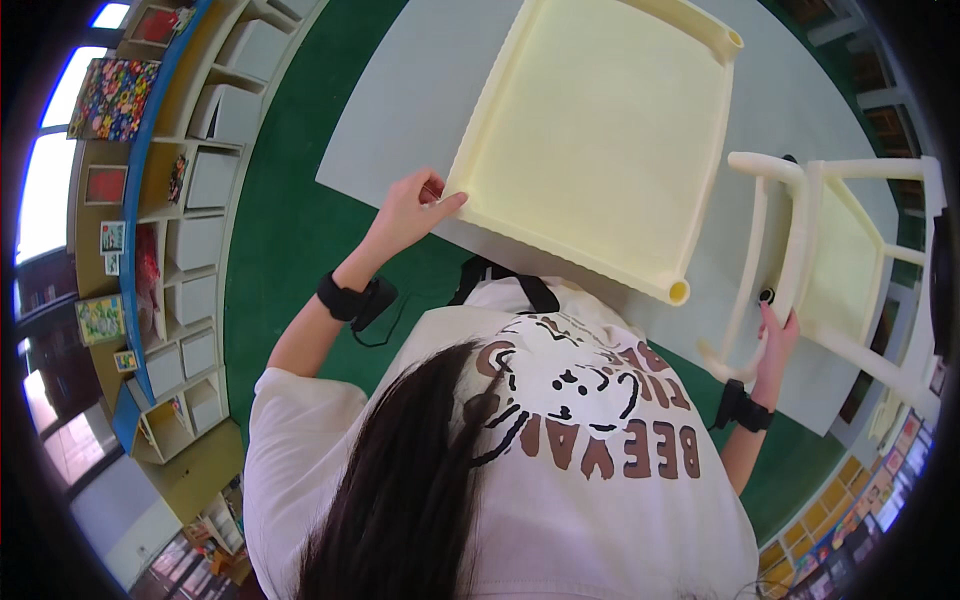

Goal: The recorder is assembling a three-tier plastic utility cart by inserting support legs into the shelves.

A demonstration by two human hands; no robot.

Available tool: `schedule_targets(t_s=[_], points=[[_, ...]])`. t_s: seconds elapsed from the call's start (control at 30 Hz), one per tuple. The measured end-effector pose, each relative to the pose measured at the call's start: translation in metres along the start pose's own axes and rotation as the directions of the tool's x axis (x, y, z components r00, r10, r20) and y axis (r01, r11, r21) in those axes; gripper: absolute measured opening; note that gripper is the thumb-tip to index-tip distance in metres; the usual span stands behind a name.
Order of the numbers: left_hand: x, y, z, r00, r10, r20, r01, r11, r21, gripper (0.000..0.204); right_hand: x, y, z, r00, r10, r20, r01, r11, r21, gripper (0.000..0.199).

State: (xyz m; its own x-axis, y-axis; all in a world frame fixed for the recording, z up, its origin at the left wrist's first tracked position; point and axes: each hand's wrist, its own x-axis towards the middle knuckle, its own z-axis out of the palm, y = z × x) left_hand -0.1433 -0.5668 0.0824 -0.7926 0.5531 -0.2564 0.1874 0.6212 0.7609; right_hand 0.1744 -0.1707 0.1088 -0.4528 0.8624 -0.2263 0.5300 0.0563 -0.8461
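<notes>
A large cream plastic shelf tray (600, 120) with a raised rim and round corner sockets lies on the grey table. My left hand (412, 212) is closed at its near left corner, with the thumb on the rim and the fingers curled. To the right stands a cream tubular frame (805, 235) with another panel (845, 270) in it. My right hand (778, 345) is at the frame's near side, its fingertips against a small round black part (767, 296) that looks like a caster wheel. The right palm is mostly hidden.
The grey table (400, 110) stands on a green floor (290, 200). Along the left runs a shelf unit (190, 230) with white bins and pictures on top. Black bands with a cable (350, 298) sit on my wrists. More shelves (830, 500) stand at the lower right.
</notes>
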Motion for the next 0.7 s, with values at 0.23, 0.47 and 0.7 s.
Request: schedule_targets(t_s=[0.23, 0.47, 0.7], points=[[-0.01, -0.011, 0.014, 0.989, -0.025, -0.147, 0.032, 0.998, 0.046, 0.049, 0.008, -0.017, 0.002, 0.997, -0.067, 0.03, 0.068, 0.997, -0.046, 0.018], [-0.012, -0.01, 0.021, 0.973, 0.02, -0.231, -0.027, 0.999, -0.03, 0.048, 0.02, -0.003, 0.008, 0.995, -0.036, 0.096, 0.045, 0.995, -0.087, 0.019], [-0.009, -0.006, 0.031, 0.953, 0.032, -0.301, -0.049, 0.998, -0.049, 0.05, 0.024, 0.03, 0.018, 0.995, -0.002, 0.098, -0.013, 0.989, 0.15, 0.018]])
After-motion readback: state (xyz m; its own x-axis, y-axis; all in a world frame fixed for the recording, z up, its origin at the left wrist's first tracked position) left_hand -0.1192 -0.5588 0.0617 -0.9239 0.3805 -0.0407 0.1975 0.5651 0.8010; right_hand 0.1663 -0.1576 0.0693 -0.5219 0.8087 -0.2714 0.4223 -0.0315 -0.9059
